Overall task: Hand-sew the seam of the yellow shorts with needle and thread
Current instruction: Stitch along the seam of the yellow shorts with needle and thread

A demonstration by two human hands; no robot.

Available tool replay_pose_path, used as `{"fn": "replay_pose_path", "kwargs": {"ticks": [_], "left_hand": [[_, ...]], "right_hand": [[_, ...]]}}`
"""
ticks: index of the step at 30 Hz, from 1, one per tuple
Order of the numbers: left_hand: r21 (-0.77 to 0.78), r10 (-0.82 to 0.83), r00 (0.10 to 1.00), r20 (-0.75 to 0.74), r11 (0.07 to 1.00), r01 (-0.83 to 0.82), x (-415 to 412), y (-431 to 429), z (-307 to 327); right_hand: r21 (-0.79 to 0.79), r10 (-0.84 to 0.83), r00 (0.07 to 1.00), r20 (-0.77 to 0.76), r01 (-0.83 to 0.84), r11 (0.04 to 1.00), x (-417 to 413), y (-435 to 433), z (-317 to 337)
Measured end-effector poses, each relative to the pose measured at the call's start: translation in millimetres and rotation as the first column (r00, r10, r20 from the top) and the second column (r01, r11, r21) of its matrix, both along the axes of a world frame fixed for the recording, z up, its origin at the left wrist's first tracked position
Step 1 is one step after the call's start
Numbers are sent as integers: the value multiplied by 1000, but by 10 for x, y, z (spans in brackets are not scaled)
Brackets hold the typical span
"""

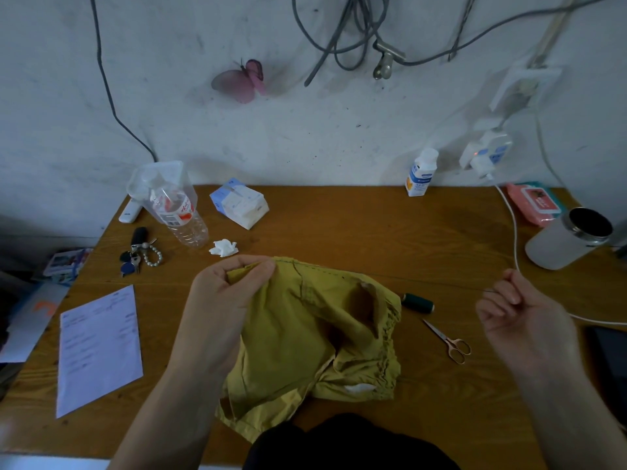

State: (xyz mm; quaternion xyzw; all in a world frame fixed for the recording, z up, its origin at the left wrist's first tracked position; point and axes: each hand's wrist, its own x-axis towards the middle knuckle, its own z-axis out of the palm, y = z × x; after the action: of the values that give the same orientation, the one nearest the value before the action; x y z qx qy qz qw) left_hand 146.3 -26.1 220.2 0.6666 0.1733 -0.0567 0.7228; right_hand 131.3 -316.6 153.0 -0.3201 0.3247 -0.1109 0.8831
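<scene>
Fingers [263, 269] of the left hand [222, 293] pinch the crumpled yellow shorts [298, 337] at the dark-stitched seam [317, 266]; the right hand [520, 312] pinches the needle [489, 292], thread [424, 282] taut.

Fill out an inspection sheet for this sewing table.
Surface: wooden table, grain visible.
Job's things: yellow shorts bunched at centre; dark thread taut from the seam towards the right; green thread spool and scissors right of the shorts.
Clutter: plastic bottle, tissue pack, keys, paper sheet, white tumbler.
Grippers: left hand pinches the shorts' seam; right hand pinches the thread end, needle barely discernible.
Cables: white charger cable crosses the table's right side; grey cables hang on the wall.
Surroundings: stained wall, pink butterfly decoration.
</scene>
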Motion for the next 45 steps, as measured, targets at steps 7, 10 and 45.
{"fn": "replay_pose_path", "kwargs": {"ticks": [7,10,45], "left_hand": [[11,35,999,0,999,-35,2,-25,35],[-13,9,1000,-13,1000,-9,-2,-25,46],[17,-386,922,17,923,386,-138,-207,177]], "right_hand": [[3,-24,1000,-14,24,1000,6,-34,-5],[-18,-4,1000,-5,4,1000,9,-8,19],[-991,734,678,-42,-124,58,-63,959,606]]}}
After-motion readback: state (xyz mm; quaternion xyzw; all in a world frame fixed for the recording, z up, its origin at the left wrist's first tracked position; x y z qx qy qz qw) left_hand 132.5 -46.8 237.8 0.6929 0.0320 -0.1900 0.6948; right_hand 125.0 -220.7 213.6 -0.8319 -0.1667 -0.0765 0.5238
